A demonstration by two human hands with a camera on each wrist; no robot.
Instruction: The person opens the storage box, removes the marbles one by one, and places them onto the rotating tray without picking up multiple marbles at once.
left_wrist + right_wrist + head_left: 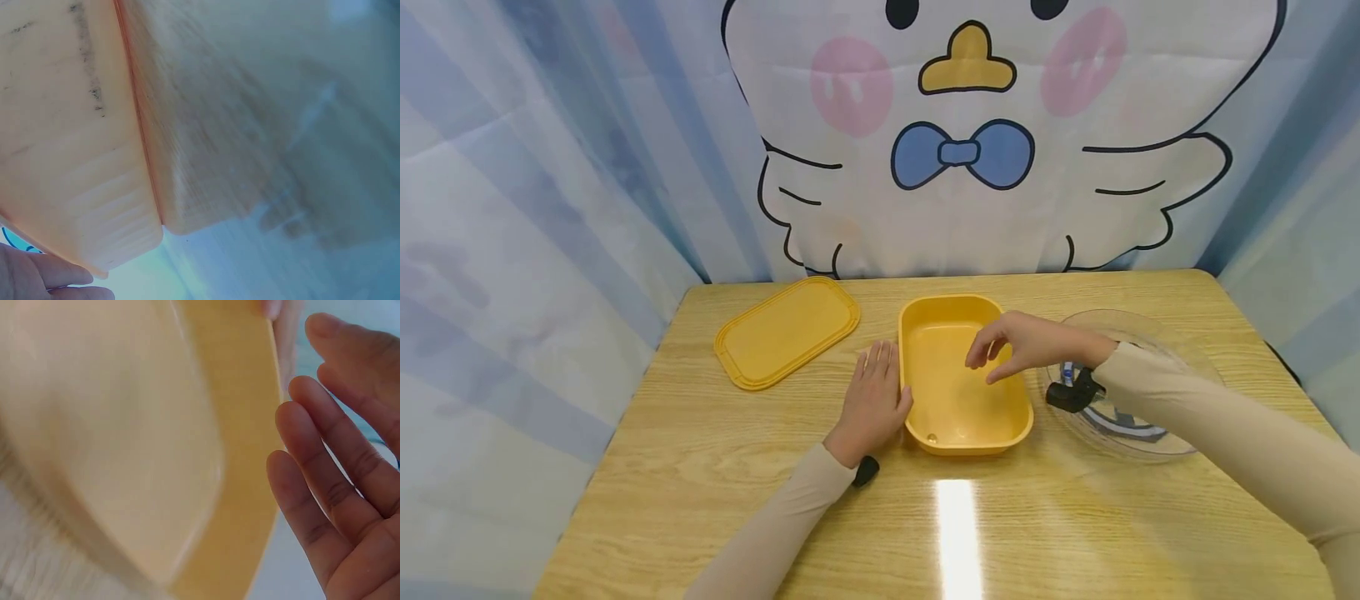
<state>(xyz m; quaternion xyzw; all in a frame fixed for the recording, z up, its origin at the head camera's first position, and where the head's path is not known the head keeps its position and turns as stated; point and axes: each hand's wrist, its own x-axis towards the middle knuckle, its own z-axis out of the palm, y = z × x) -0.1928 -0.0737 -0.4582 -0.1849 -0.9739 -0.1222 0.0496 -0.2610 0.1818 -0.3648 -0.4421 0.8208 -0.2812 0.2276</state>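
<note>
A deep yellow plastic box (955, 417) with rounded corners stands on the table, its inside facing up. My left hand (871, 402) lies along the box's left side with fingers straight, the thumb at the rim. In the left wrist view, its fingers (62, 275) touch the edge of the box wall (75, 150). Over the box's right part hovers my right hand (1018, 342), fingers loosely bent and apart from the thumb. The right wrist view shows nothing between these fingers (325, 462). Near the box's front left corner is a small shiny round spot.
A flat yellow lid (786, 333) lies at the back left of the wooden table (700, 492). To the right stands a round clear bowl (1150, 454) with blue, white and grey things in it, partly hidden under the right forearm. A printed curtain (955, 225) hangs behind.
</note>
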